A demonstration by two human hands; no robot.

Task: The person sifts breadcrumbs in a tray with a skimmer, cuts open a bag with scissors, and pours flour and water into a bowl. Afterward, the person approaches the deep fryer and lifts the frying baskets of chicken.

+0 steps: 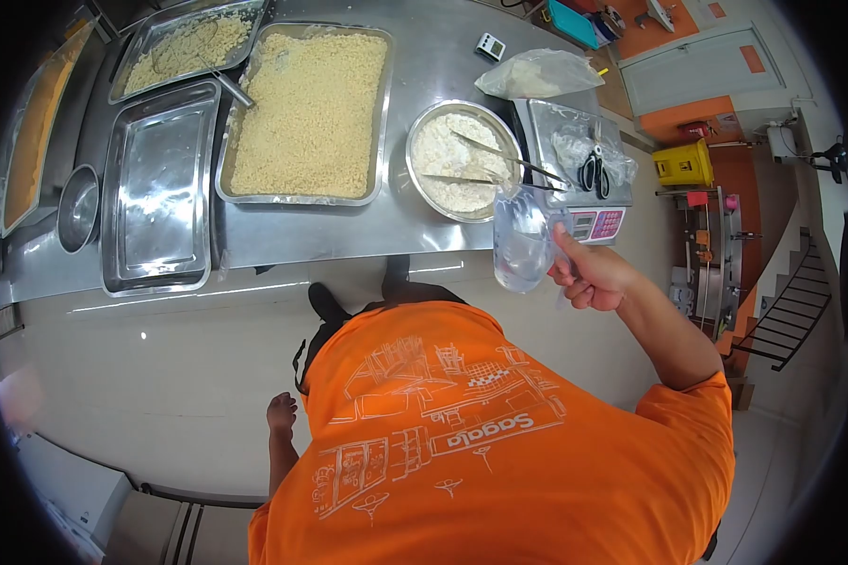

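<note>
My right hand (pixel 592 271) is closed around the handle of a clear plastic jug (pixel 523 250), held tilted in front of the table edge. Whether there is liquid inside the jug is hard to make out. Right behind it stands a round metal bowl (pixel 413 169) of white flour-like powder (pixel 457 155), with metal tongs (pixel 485 146) lying across it. Down at my side hangs my left hand (pixel 281 411), holding nothing, its fingers loosely bent and slightly apart.
A steel table (pixel 292 240) bears a tray of pale crumbs (pixel 311 113), a bare metal tray (pixel 160 188), a crumb tray with a strainer (pixel 184 52) and a small bowl (pixel 78 209). Black-handled scissors (pixel 592 172) lie on a scale (pixel 598 224); a plastic bag (pixel 542 75) lies behind.
</note>
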